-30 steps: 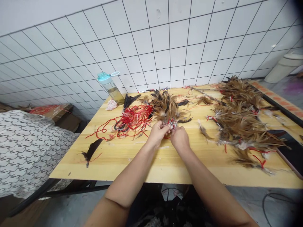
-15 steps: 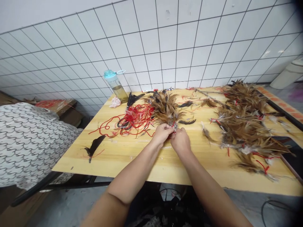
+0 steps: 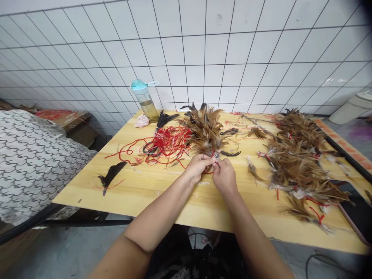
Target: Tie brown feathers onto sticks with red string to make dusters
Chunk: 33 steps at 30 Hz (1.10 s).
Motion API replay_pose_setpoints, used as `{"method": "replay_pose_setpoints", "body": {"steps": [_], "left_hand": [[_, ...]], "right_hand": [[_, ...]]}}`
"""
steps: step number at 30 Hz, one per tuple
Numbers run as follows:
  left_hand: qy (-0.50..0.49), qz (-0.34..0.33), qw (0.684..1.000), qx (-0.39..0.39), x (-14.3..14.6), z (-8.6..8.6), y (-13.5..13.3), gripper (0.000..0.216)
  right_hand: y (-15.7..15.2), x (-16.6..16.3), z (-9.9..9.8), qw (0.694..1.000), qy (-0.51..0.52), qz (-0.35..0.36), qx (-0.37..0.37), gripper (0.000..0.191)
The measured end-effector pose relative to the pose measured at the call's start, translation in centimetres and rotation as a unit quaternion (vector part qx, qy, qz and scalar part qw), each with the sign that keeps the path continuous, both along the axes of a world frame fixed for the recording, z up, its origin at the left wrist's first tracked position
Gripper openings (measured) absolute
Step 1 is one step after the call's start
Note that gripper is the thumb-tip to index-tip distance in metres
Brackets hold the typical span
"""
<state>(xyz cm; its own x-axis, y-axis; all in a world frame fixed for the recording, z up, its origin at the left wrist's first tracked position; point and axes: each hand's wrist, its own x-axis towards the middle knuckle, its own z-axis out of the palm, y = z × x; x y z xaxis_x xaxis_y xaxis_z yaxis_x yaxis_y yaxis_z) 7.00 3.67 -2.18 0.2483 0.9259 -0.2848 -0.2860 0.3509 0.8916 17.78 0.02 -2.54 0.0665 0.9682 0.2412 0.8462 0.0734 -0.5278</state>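
Note:
A bundle of brown feathers (image 3: 207, 126) lies at the middle of the table, its quill end toward me and bound with red string. My left hand (image 3: 199, 167) is closed, pinching that bound end between thumb and fingers. Right beside it, my right hand (image 3: 224, 174) is closed too, its fingers on the red string (image 3: 209, 173) at the quill ends. The fingertips nearly meet, and the exact grip is partly hidden. Left of the bundle spreads a tangled heap of red string (image 3: 171, 139).
More tied feather bundles (image 3: 302, 162) cover the table's right side, beside a dark tablet-like device (image 3: 356, 211). A blue-lidded bottle (image 3: 148, 104) stands at the back left near a crumpled pink tissue (image 3: 142, 121). A black feather tuft (image 3: 112, 176) lies at left. Behind rises a tiled wall (image 3: 192, 50).
The camera view has shifted slightly. My right hand has drawn a little away from the left, and a length of red string now shows below the bound end.

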Motion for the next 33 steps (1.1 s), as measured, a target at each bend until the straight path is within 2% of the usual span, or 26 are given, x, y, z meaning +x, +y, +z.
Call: {"method": "replay_pose_setpoints", "body": {"steps": [5, 10, 14, 17, 19, 22, 24, 27, 30, 33], "left_hand": [[-0.049, -0.028, 0.998, -0.021, -0.2, 0.3, 0.1, 0.039], [-0.089, -0.027, 0.996, 0.006, -0.5, 1.4, -0.2, 0.036], [-0.081, -0.021, 0.996, 0.036, -0.6, 1.9, -0.4, 0.035], [-0.089, -0.013, 0.995, 0.043, -0.9, 2.0, -0.3, 0.035], [-0.089, -0.013, 0.994, 0.055, -1.1, 1.9, -0.3, 0.035], [-0.081, -0.024, 0.993, 0.078, -1.2, 1.7, -0.3, 0.034], [-0.083, -0.034, 0.991, 0.097, -1.1, 1.6, -0.5, 0.034], [-0.077, -0.051, 0.986, 0.141, -0.9, 1.5, -0.6, 0.032], [-0.062, -0.055, 0.984, 0.159, -0.8, 1.4, -0.7, 0.033], [-0.043, -0.036, 0.984, 0.167, -0.8, 1.4, -0.7, 0.035]], "right_hand": [[-0.7, -0.7, 0.5, 0.997, -0.052, -0.05, 0.003, 0.027], [-1.8, -1.7, 1.6, 0.993, -0.09, -0.067, 0.024, 0.028], [-2.2, -2.0, 3.0, 0.997, -0.064, -0.029, -0.02, 0.03], [-1.9, -1.0, 4.0, 0.995, 0.016, 0.046, -0.082, 0.029], [-1.5, 0.3, 4.5, 0.975, 0.131, 0.118, -0.135, 0.029], [-0.8, 2.7, 4.8, 0.908, 0.313, 0.19, -0.205, 0.037], [-0.4, 3.9, 4.8, 0.869, 0.385, 0.204, -0.234, 0.041], [0.1, 4.6, 4.8, 0.827, 0.453, 0.201, -0.267, 0.044], [0.5, 4.1, 4.8, 0.804, 0.487, 0.194, -0.281, 0.048], [0.7, 3.0, 4.8, 0.805, 0.502, 0.166, -0.269, 0.056]]}}
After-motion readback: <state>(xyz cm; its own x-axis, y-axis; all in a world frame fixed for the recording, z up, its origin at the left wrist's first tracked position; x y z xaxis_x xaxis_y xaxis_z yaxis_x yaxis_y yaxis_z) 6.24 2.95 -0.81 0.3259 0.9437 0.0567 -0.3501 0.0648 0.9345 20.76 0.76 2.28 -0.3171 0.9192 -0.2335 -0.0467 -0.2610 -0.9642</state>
